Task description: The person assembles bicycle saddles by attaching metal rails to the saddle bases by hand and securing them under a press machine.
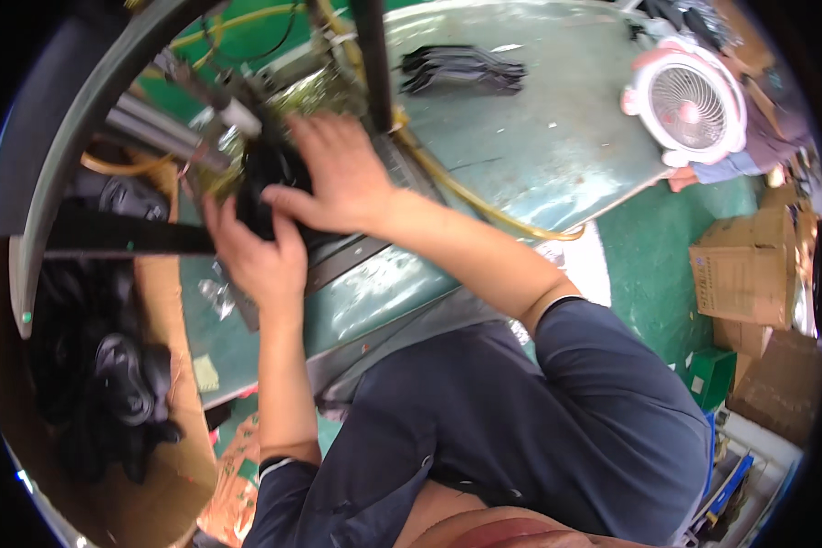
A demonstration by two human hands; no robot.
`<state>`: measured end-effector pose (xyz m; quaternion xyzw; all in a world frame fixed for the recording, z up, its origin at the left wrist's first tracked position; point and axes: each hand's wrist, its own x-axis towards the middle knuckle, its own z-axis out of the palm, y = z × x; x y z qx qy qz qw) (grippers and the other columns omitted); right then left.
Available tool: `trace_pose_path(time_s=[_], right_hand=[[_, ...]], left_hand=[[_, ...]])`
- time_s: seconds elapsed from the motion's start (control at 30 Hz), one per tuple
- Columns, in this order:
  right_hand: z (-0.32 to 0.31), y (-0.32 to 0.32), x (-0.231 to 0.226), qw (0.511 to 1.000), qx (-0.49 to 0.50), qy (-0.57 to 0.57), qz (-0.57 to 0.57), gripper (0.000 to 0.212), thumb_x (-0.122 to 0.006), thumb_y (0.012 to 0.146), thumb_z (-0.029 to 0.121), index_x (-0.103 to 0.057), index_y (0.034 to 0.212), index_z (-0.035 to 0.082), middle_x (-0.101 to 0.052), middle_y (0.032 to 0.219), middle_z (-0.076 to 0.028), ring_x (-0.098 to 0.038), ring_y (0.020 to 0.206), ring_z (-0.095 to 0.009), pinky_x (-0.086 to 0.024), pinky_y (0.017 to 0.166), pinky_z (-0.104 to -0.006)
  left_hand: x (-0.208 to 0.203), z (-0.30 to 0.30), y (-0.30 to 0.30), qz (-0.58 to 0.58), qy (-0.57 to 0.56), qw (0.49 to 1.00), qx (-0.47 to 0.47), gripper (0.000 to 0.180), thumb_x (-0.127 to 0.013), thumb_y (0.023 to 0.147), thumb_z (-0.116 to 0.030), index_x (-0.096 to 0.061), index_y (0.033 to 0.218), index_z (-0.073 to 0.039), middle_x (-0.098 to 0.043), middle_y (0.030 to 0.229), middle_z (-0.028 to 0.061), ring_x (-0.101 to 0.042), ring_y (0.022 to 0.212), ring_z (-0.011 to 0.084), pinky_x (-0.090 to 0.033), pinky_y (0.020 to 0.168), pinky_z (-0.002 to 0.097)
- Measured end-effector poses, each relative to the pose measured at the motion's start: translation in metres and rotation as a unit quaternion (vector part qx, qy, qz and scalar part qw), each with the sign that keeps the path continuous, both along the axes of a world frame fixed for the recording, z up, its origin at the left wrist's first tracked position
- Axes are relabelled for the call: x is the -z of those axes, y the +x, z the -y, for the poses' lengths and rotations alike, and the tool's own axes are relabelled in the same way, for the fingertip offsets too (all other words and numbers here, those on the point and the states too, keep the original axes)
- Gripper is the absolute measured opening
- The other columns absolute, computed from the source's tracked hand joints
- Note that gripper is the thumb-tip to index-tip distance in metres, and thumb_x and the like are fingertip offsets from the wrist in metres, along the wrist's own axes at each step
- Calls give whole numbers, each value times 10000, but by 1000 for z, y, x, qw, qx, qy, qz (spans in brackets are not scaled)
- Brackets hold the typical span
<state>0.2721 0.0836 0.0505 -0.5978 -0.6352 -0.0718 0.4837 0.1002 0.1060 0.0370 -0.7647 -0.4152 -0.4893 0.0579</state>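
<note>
A glossy black moulded part [272,173] sits in a metal fixture under a bench machine, on the left of the green table. My left hand [263,260] grips its near end, thumb and fingers on either side. My right hand [342,173] lies along the part's right side with fingers stretched out and the thumb across its top. A white-tipped cylinder [239,117] of the machine is close beyond the part. The part's underside is hidden by my hands and the fixture.
Machine frame bars surround the work on the left. A cardboard box [160,338] of black parts stands left. Stacked dark strips [464,70] lie farther back. A yellow hose [493,216] crosses the table. A white-pink fan [690,105], another person's leg and cartons [744,265] are right.
</note>
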Motion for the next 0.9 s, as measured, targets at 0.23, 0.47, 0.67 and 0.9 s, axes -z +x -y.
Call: trace_pose_path(time_s=[0.23, 0.47, 0.67, 0.9], right_hand=[[36, 29, -2, 985, -152, -18, -77, 660, -698, 895, 153, -517, 1505, -20, -523, 1508, -289, -496, 1415, -484, -400, 1213, -534], [102, 73, 1, 991, -131, -18, -21, 611, -731, 848, 94, -585, 1435, 12, -643, 1351, -217, -584, 1321, -412, -488, 1137, -503], [83, 117, -39, 938, 97, -46, -330, 834, -936, 816, 289, -549, 1507, 30, -739, 1289, -124, -714, 1097, -233, -561, 997, -381], [-34, 281, -45, 945, 236, -123, -192, 1290, -916, 752, 614, -310, 1618, -127, -519, 1517, -393, -506, 1469, -466, -452, 1211, -473]], left_hand=[[-10, -11, -33, -42, -225, 973, 24, 419, -756, 876, -115, -677, 1268, 11, -705, 1298, 228, -669, 1227, 428, -521, 1089, 461], [-66, 38, -28, 212, -579, 679, 398, 275, -702, 1049, -67, -668, 1301, 40, -734, 1130, 65, -663, 996, 104, -509, 887, 236], [-48, 29, -86, 246, -358, 858, 274, 134, -624, 1099, -51, -677, 1152, 59, -774, 1100, 184, -761, 987, 211, -616, 883, 319], [-48, 9, -178, -69, -63, 995, 30, 165, -690, 1035, -37, -723, 1159, 68, -759, 1223, 207, -723, 1145, 360, -559, 1029, 443]])
